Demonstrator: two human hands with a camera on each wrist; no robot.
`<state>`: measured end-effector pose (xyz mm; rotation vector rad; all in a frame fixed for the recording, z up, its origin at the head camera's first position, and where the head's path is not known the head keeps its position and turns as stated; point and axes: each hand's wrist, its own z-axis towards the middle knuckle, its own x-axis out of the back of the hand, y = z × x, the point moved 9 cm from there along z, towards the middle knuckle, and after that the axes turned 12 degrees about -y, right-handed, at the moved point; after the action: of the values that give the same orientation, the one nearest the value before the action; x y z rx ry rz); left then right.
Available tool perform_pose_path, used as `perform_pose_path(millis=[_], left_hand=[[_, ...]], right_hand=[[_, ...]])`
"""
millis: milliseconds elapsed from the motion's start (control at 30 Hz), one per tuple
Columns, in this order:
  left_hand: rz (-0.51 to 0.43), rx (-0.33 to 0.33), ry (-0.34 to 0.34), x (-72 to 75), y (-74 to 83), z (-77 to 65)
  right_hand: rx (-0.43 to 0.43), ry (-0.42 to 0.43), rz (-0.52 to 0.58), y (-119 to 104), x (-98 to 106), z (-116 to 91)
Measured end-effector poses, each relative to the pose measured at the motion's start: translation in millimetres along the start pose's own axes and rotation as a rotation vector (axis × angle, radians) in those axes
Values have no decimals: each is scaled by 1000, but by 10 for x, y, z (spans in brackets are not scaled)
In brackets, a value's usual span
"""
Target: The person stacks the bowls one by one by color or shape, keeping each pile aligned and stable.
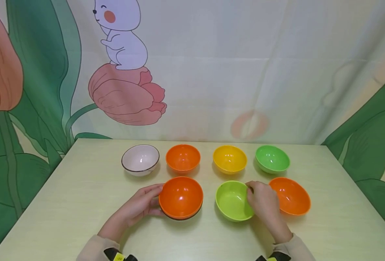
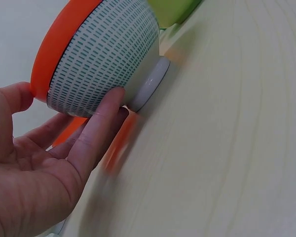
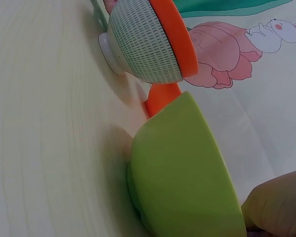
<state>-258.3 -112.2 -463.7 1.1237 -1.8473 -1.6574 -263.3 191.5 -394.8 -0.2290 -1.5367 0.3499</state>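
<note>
An orange bowl [image 1: 181, 195] sits nested inside a white bowl with green dashes [image 2: 103, 54], so only the orange rim and inside show above it. My left hand [image 1: 143, 204] holds this stack at its left side, the thumb at the orange rim and the fingers along the patterned wall. To the right stands a light green bowl [image 1: 233, 201], upright on the table. My right hand [image 1: 264, 199] pinches its right rim; in the right wrist view, part of the hand [image 3: 278, 205] shows at the bowl's edge.
Along the back stand a white bowl with a dark rim [image 1: 140, 159], an orange bowl [image 1: 183, 158], a yellow bowl [image 1: 229, 159] and a green bowl [image 1: 272, 159]. Another orange bowl [image 1: 291, 197] is just right of my right hand. A printed curtain [image 1: 212, 72] hangs behind the table [image 1: 81, 181].
</note>
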Motion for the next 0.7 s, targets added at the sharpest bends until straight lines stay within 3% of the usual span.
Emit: perform_pose_path(millis=[367,700], left_hand=[[-3,-6,-4,-9,5,-1],[-2,-11,-4,-6,8,-1]], right_hand=[[-8,-15,30,-21,15,18],[29,-4,23,-173,133,23]])
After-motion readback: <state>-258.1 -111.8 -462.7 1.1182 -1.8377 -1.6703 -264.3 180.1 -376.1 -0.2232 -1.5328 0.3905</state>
